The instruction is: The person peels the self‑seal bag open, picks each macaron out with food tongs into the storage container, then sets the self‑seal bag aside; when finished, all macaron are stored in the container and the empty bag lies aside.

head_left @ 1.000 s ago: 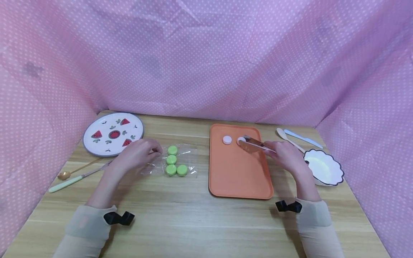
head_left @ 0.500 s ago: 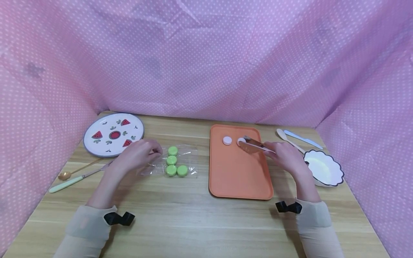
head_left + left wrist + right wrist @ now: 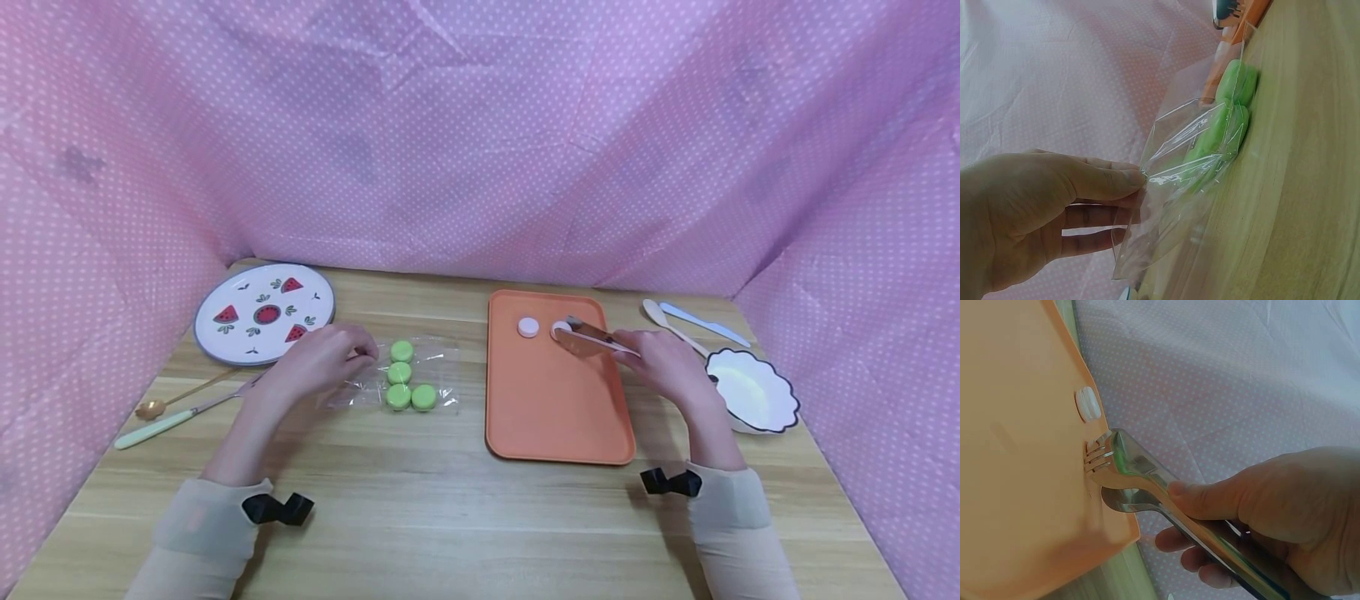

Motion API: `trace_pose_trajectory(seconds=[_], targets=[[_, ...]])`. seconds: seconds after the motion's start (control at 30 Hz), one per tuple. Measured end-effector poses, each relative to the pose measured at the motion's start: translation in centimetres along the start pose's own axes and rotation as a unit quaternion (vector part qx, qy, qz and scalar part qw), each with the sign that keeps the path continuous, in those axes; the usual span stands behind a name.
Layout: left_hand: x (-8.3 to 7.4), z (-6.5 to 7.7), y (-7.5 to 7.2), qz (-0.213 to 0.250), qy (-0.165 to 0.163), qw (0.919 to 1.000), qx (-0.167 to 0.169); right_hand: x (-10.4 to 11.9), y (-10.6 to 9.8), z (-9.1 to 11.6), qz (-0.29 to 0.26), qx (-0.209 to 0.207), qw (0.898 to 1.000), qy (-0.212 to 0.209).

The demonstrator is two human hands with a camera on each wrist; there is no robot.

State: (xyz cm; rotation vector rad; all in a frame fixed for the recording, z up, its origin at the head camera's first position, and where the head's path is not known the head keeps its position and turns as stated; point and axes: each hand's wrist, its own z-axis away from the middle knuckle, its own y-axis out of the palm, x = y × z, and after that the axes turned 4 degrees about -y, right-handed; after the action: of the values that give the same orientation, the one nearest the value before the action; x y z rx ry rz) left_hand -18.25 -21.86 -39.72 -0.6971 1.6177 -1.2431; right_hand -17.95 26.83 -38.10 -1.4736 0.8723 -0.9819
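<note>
In the head view my left hand is at the left edge of a clear plastic bag. The left wrist view shows thumb and fingers pinching the bag's end, with several green macarons lying inside it. My right hand grips metal serving tongs, one arm fork-shaped and the other spoon-shaped. The tong tips reach over the orange tray to a pale pink macaron, partly covered by them. A second pale pink macaron sits to its left on the tray.
At the back left is a watermelon-patterned plate, with a gold spoon and a green-handled utensil in front. A scalloped white bowl, wooden spoon and blue knife lie right. Pink dotted cloth walls the table.
</note>
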Motion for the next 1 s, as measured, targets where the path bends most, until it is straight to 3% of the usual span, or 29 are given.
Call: trace_pose_trajectory(seconds=[0.77,1.0], targets=[[-0.02,0.01,0.03,-0.003,0.000,1.0000,0.000,0.10,-0.43,0.11,-0.014,-0.003,1.000,0.006],[-0.02,0.04,-0.07,-0.002,-0.005,1.0000,0.003,0.62,-0.74,0.13,-0.023,-0.053,0.998,-0.014]])
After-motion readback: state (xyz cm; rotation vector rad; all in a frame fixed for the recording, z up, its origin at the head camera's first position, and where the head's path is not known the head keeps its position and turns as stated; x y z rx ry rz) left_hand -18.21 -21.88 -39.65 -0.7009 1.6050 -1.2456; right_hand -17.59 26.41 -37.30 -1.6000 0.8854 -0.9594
